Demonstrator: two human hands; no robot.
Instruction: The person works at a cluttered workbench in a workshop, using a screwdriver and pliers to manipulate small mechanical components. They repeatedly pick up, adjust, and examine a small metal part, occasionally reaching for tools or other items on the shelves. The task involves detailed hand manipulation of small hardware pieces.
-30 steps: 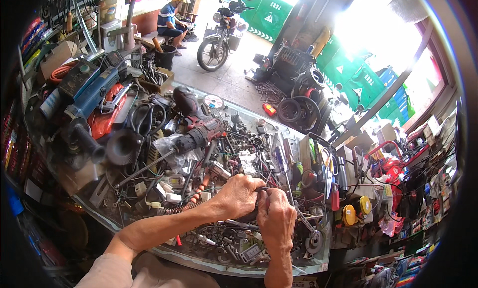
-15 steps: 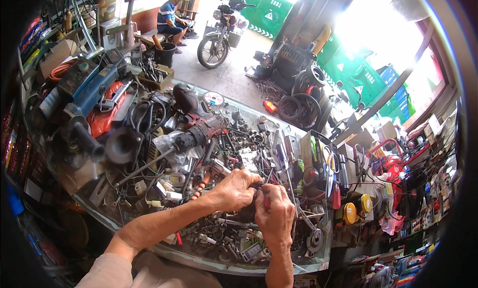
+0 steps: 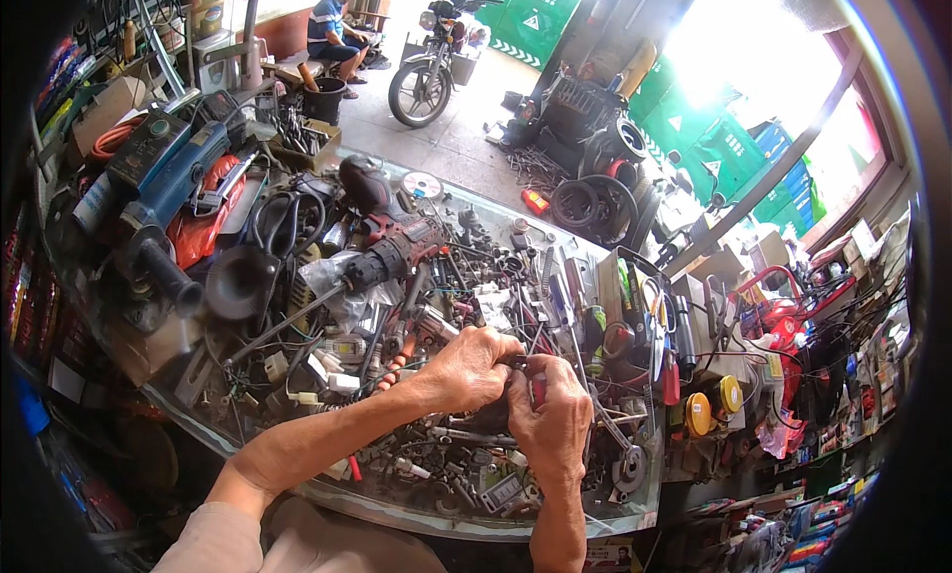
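Over the middle of the cluttered glass-topped bench, my two hands meet fingertip to fingertip. My left hand (image 3: 468, 370) is closed, its thumb and fingers pinching a small black part (image 3: 518, 361). Against that part presses my right hand (image 3: 551, 411), fingers curled around a red piece (image 3: 538, 389) that looks like a tool handle; most of it is hidden in the palm. Loose bolts, sockets and small metal parts lie beneath both hands. To the left of them rests a red and black power drill (image 3: 397, 256) with a long bit.
A blue angle grinder (image 3: 177, 176) and a black funnel (image 3: 241, 284) crowd the left side. Scissors (image 3: 653, 310) stand in a tool box at right, near two yellow-lidded round containers (image 3: 699, 414). Beyond the bench are a motorcycle (image 3: 426, 77), tyres (image 3: 595, 204) and a seated person (image 3: 332, 38).
The whole view has shifted slightly. My hands stay together on the small black part, with the right fingers a little changed in their grip.
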